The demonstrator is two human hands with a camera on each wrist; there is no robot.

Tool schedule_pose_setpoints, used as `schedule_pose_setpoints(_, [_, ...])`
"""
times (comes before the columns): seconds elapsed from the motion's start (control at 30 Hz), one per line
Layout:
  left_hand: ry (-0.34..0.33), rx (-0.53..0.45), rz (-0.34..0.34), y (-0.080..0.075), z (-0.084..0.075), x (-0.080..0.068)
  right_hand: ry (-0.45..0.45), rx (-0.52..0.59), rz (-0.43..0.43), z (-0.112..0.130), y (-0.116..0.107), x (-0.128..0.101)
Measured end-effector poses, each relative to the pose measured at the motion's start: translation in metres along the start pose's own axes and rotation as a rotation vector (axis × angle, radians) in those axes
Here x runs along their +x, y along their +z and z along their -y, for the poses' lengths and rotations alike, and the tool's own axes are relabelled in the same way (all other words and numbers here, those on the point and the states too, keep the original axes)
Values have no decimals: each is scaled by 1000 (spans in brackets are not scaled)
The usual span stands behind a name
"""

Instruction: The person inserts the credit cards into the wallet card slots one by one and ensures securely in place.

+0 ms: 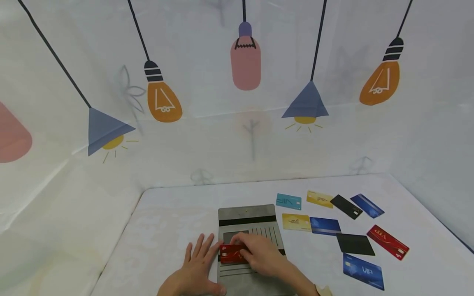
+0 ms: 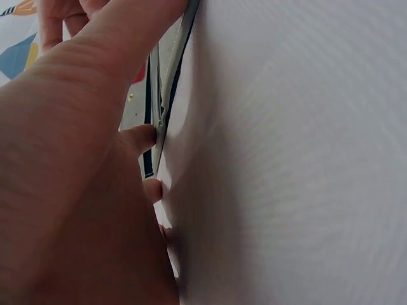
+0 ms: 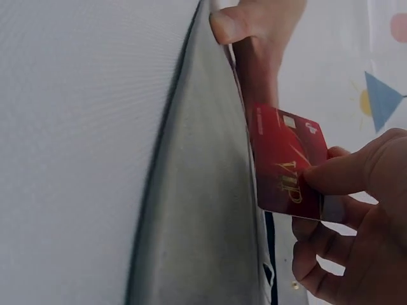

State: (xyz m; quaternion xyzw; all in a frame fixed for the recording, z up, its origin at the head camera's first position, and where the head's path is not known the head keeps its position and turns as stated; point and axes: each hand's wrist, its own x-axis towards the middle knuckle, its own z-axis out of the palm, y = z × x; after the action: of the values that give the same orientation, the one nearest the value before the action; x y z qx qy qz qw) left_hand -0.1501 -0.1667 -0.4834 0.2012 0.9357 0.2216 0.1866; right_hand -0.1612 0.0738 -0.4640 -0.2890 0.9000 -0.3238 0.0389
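A grey card wallet (image 1: 246, 213) lies unfolded on the white table, with a black band across its upper part and several slot lines. My right hand (image 1: 263, 253) pinches a red VIP card (image 1: 228, 255) between thumb and fingers over the wallet's middle. In the right wrist view the red card (image 3: 280, 162) stands tilted, one long edge at the wallet's slots; how deep it sits I cannot tell. My left hand (image 1: 200, 267) lies with fingers spread along the wallet's left edge, its thumb on the wallet's lower part.
Right of the wallet lie several loose cards: a teal card (image 1: 289, 202), yellow cards (image 1: 296, 222), blue cards (image 1: 363, 271), black cards (image 1: 355, 244) and another red VIP card (image 1: 387, 241). White sheeting printed with lamps (image 1: 164, 102) hangs behind and beside the table.
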Motion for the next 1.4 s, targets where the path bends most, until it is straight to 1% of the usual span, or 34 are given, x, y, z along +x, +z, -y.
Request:
schedule_pose_setpoints(0.23, [3,-3,-18,2,1,0,-27,-22,-19,0,5,0])
schedule_pose_setpoints(0.4, [8,2,-22,3,1,0,-11,-3,-22,-1,7,-1])
schedule_pose_setpoints(0.57, [-3,8,-16,3,1,0,31,-11,14,-3,9,-1])
schedule_pose_setpoints(0.77, [-14,26,-8,2,0,1,46,-4,54,-6,10,-1])
schedule_pose_setpoints(1.13, [25,4,-19,1,1,-1,59,29,92,-9,11,-1])
schedule_pose_setpoints(1.33, [58,-43,-54,6,9,1,46,8,93,-9,11,-2])
schedule_pose_setpoints(1.4, [59,-42,-46,6,10,1,36,4,89,-10,12,-1])
